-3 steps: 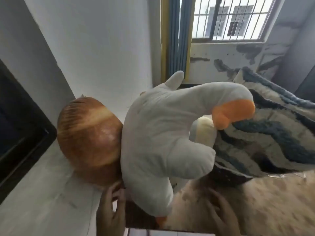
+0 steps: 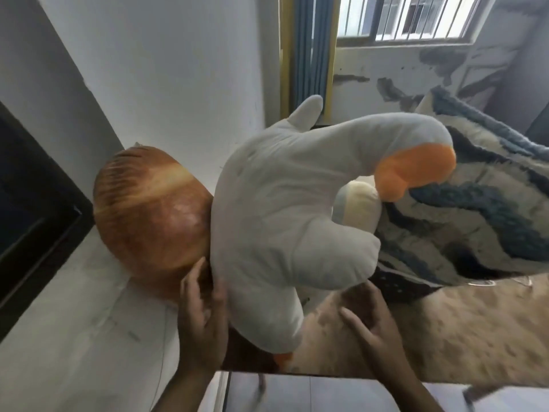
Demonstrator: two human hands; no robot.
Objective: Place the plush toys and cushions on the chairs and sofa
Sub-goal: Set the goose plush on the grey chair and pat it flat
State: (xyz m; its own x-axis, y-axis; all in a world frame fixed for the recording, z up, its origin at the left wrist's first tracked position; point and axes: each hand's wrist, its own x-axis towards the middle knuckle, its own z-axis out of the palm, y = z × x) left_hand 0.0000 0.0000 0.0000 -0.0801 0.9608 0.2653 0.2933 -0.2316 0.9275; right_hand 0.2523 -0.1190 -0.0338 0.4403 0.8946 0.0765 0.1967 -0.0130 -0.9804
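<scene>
A white plush goose [image 2: 276,221] with an orange beak lies in the middle of a pile. A brown bread-shaped cushion [image 2: 148,215] leans against the wall on its left. To the right is a shaggy blue-and-cream cushion [image 2: 475,221], and a beige fuzzy cushion [image 2: 445,331] lies below that. A small cream plush part [image 2: 359,206] shows under the goose's neck. My left hand [image 2: 202,310] is flat, fingers spread, where the bread cushion meets the goose. Fingers apart, my right hand [image 2: 368,319] rests on the beige cushion under the goose's wing. Neither hand grips anything.
A white wall stands behind the pile, with a dark black-framed panel [image 2: 32,209] at the left. A barred window [image 2: 416,16] and blue curtain [image 2: 312,55] are at the back. A straight edge with tiled floor [image 2: 341,394] below runs under the pile.
Both hands have reached further up, into the pile. The toys look unmoved.
</scene>
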